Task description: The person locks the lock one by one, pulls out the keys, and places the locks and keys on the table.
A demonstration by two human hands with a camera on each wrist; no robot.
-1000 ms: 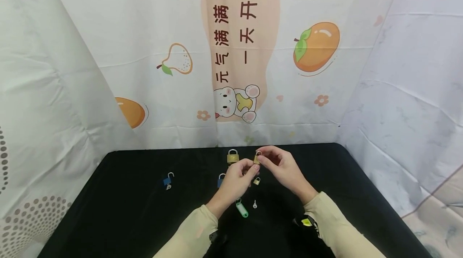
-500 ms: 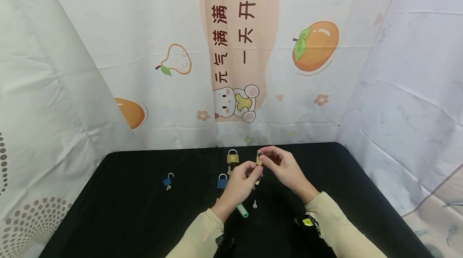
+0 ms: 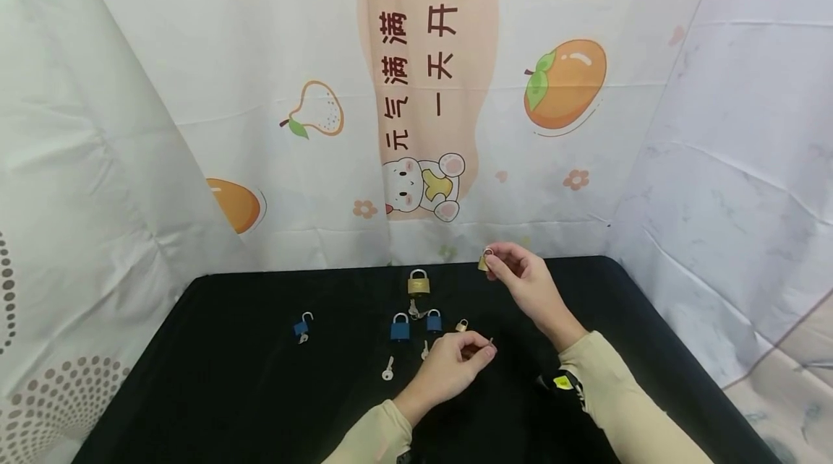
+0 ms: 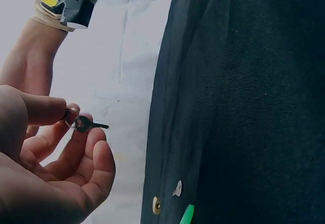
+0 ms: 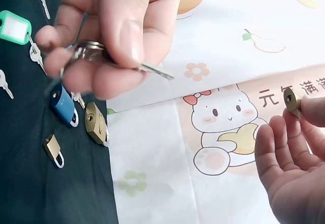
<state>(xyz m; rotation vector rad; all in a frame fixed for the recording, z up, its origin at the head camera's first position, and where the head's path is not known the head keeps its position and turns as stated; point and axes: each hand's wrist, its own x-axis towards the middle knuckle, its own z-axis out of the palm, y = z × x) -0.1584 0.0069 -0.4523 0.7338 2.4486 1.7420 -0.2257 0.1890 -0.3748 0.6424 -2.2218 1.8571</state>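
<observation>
My left hand (image 3: 449,368) pinches a small key (image 4: 91,126) on a ring; in the right wrist view its blade (image 5: 158,71) points out past the thumb. Higher and to the right, my right hand (image 3: 523,282) holds a small brass padlock (image 3: 484,260) between thumb and fingers, its keyhole end showing in the right wrist view. The two hands are apart, the left one low over the black table. Behind the left hand lie another small brass padlock (image 3: 461,325), a blue padlock (image 3: 434,321) and a key (image 3: 425,350) partly covered by that hand.
A larger brass padlock (image 3: 419,283) with keys (image 3: 413,309) lies at the back. Further left are a blue padlock (image 3: 400,328), a loose key (image 3: 387,368) and an open blue padlock (image 3: 301,327). A green key tag (image 5: 15,27) shows on the black table (image 3: 247,384).
The hands were together at the brass padlock and have separated. My right hand has moved up and right with the padlock; my left hand has come down and toward me, a key now visible in it.
</observation>
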